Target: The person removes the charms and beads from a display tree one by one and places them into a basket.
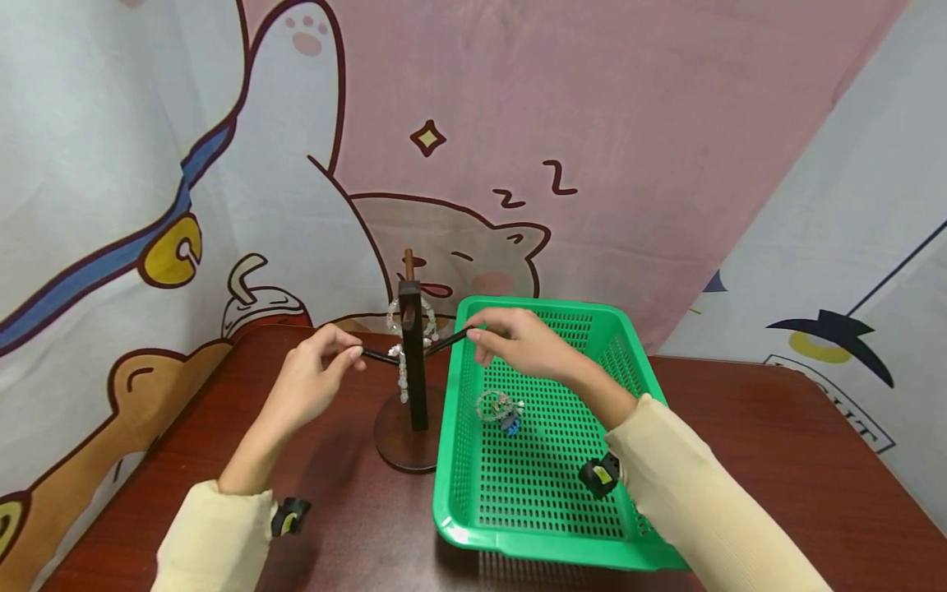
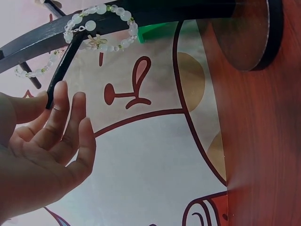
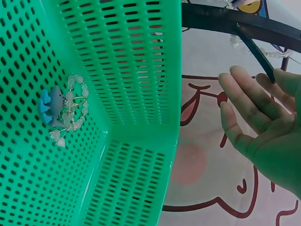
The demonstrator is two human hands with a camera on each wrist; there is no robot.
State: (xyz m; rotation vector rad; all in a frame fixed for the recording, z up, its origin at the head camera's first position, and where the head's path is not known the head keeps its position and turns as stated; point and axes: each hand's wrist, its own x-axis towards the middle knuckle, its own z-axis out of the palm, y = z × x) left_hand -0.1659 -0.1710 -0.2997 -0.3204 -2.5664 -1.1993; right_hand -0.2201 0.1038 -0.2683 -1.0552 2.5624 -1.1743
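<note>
A dark wooden bracelet stand rises from a round base. My left hand pinches the left end of its lower crossbar between thumb and index finger, the other fingers loosely bent. At the crossbar's right end, my right hand pinches the tip with thumb and index finger. A white beaded bracelet hangs on the left half of that crossbar, beside the post. Another pale beaded bracelet hangs from the upper crossbar. Inside the green basket lies a clear beaded bracelet with a grey-and-blue dolphin-like charm.
The basket stands right of the stand on a reddish-brown table, its rim beneath my right forearm. A cartoon-printed cloth hangs behind the table. Small black devices are worn at both wrists.
</note>
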